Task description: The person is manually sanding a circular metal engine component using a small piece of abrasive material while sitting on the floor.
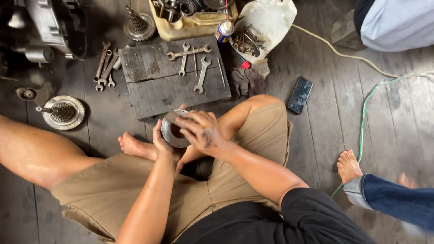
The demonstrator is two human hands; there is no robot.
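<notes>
Cradling a round metal part, left hand; right hand covers it.

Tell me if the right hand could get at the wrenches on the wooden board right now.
Probably not at once: the right hand lies over the metal ring. Nothing blocks the wrenches on the board.

left hand + right hand | holding metal ring | over lap

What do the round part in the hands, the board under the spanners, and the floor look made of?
Round ring-shaped part: bare grey metal, dull sheen, dark hollow centre. Dark rectangular board: weathered grey wood, visible grain and plank seams. Floor: dark, worn wooden planks with gaps. Long open-ended spanners: probably steel, silvery.
</notes>
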